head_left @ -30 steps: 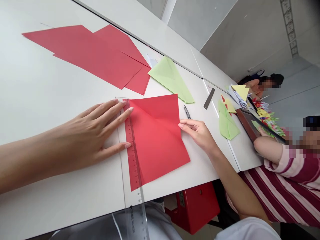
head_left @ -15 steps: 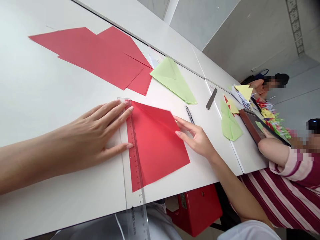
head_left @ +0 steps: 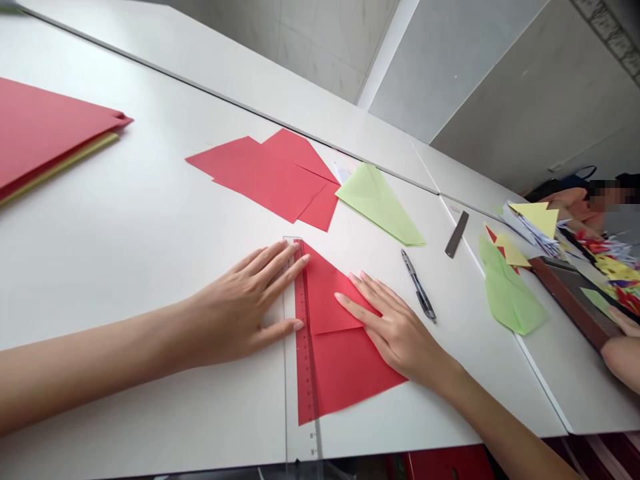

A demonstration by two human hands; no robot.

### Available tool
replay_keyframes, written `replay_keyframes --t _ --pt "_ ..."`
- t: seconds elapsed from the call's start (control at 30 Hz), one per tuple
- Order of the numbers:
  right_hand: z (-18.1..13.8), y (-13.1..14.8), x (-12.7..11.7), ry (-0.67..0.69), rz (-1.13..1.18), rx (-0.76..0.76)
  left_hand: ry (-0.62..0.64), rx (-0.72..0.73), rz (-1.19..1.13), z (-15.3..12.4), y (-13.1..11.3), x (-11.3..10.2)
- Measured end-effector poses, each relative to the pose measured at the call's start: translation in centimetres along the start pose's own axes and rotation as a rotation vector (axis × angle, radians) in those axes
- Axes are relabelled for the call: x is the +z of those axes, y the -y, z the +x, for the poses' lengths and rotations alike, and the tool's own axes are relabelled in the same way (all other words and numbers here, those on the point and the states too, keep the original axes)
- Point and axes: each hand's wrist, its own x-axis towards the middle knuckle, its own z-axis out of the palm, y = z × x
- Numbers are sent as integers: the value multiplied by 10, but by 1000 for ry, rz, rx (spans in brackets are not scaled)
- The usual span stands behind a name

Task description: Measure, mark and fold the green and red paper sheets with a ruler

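Grip spread wide and clasping nothing, a left hand (head_left: pixel 245 303) lies with its fingertips on a clear ruler (head_left: pixel 306 383) laid along one side of a red paper sheet (head_left: pixel 353 367) on the white surface (head_left: pixel 150 257). The right hand (head_left: pixel 395 333), its grip likewise open and clasping nothing, lies flat across the sheet's folded flap. Half a second earlier, those fingers had the far corner raised; now it is turned down, the flap's edge crossing the middle of the sheet. The left hand remains at the ruler. Just beyond the right hand lies a pen (head_left: pixel 419 287) (partly hidden earlier, now seen whole), with overlapping red sheets (head_left: pixel 265 177) and folded green paper (head_left: pixel 377 203) farther back. A dark, flat strip (head_left: pixel 457 235) lies past the pen. At far left, a red stack (head_left: pixel 47 133) has come into view.
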Motion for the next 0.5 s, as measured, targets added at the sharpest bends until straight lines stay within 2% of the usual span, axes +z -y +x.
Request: replay_keyframes --t 0.3,0.5 --pt "3 4 1 31 -41 -16 -35 36 39 -4 -2 -5" --pt "17 11 -3 124 -18 19 -51 36 34 -5 -3 -6"
